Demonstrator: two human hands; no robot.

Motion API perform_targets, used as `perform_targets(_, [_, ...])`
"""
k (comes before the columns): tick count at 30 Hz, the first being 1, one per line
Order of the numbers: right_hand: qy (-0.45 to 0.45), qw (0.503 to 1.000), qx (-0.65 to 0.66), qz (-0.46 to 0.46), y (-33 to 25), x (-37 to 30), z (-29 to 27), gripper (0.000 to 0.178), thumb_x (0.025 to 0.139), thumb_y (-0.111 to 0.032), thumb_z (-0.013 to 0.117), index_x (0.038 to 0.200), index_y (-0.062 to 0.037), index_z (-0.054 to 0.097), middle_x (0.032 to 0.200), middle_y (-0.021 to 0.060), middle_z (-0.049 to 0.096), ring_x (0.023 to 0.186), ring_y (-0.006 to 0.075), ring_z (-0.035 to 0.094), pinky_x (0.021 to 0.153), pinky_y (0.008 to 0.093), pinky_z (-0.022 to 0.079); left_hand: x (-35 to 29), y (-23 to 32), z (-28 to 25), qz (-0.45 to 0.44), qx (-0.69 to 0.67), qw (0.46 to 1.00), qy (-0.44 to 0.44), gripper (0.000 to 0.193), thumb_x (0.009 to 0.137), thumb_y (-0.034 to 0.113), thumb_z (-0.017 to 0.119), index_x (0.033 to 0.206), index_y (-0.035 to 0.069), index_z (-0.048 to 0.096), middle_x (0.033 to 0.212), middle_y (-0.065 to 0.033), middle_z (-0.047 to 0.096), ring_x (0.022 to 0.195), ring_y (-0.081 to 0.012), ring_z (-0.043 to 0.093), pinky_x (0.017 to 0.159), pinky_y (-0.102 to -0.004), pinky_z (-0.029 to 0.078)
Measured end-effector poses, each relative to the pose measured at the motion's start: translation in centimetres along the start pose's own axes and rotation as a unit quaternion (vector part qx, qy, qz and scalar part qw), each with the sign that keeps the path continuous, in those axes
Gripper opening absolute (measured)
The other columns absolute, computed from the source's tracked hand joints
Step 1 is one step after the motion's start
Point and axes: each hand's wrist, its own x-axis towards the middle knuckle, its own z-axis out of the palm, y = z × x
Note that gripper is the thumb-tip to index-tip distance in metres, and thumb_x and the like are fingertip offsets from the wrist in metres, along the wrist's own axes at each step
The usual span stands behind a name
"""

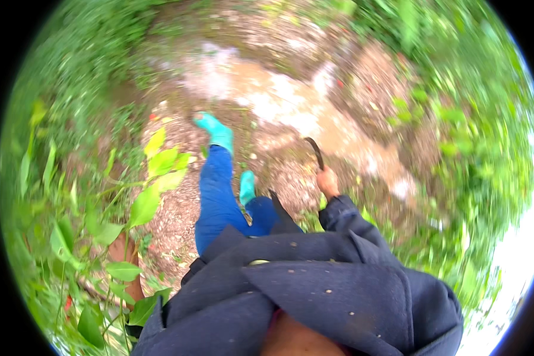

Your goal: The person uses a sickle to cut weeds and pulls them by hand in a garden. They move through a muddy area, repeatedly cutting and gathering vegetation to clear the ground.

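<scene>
My right hand (327,182) is closed around a sickle (317,152), whose thin, dark, curved blade points ahead over the wet ground. On the left, what looks like my left hand and forearm (124,255) shows partly behind leaves, beyond a dark cuff. Its fingers are hidden, and whether it grips a stem cannot be made out. Close by it, a leafy plant (145,204) with broad yellow-green leaves rises on thin stems. Blue trousers (215,193) and turquoise boots (218,132) show below me, the left foot ahead of the right.
Ahead, a muddy puddle (291,101) runs diagonally from upper left to the right. Pebbly brown soil (169,228) lies around my feet. Dense green growth (474,154), blurred by motion, stands on both sides. My dark coat (332,279) covers the lower middle.
</scene>
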Motion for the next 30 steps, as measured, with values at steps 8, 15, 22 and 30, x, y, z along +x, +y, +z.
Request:
perform_targets(8, [-0.052, 0.99, -0.086, -0.103, -12.8, 7.4, 2.9, 0.026, 0.074, -0.024, 0.045, 0.092, -0.0069, 0.052, 0.09, 0.0191, 0.054, 0.087, 0.0352, 0.05, 0.076, 0.0415, 0.039, -4.0, 4.2, -1.7, -0.118, -0.049, 0.991, -0.039, 0.022, 0.069, 0.014, 0.052, 0.088, 0.005, 0.051, 0.089, -0.0124, 0.051, 0.08, -0.0286, 0.048, 0.07, -0.0396, 0.037])
perform_targets(15, [-0.094, 0.957, -0.139, -0.237, -30.7, 12.1, 4.4, 0.028, 0.073, -0.022, 0.04, 0.09, -0.0019, 0.052, 0.089, 0.0225, 0.054, 0.086, 0.0364, 0.051, 0.077, 0.0419, 0.04, -5.1, 6.9, -3.3, -0.209, -0.072, 0.972, -0.083, 0.023, 0.068, 0.014, 0.052, 0.09, 0.005, 0.05, 0.091, -0.0128, 0.05, 0.082, -0.029, 0.048, 0.072, -0.0399, 0.037])
perform_targets(22, [-0.06, 0.898, -0.187, -0.393, -50.3, 15.9, 1.2, 0.029, 0.074, -0.023, 0.042, 0.094, -0.0041, 0.052, 0.09, 0.0219, 0.054, 0.087, 0.0361, 0.051, 0.075, 0.0414, 0.042, -4.0, 8.2, -5.5, -0.289, -0.069, 0.947, -0.118, 0.025, 0.068, 0.013, 0.052, 0.091, 0.005, 0.05, 0.093, -0.0131, 0.05, 0.084, -0.0294, 0.048, 0.074, -0.0402, 0.036])
perform_targets(30, [-0.043, 0.885, -0.229, -0.404, -53.6, 24.2, -4.9, 0.028, 0.074, -0.02, 0.043, 0.095, -0.0032, 0.051, 0.088, 0.0212, 0.054, 0.086, 0.0355, 0.051, 0.075, 0.0416, 0.039, 0.2, 11.3, -7.7, -0.351, -0.029, 0.928, -0.125, 0.026, 0.068, 0.012, 0.052, 0.093, 0.005, 0.05, 0.095, -0.0136, 0.049, 0.087, -0.0299, 0.047, 0.077, -0.0405, 0.036])
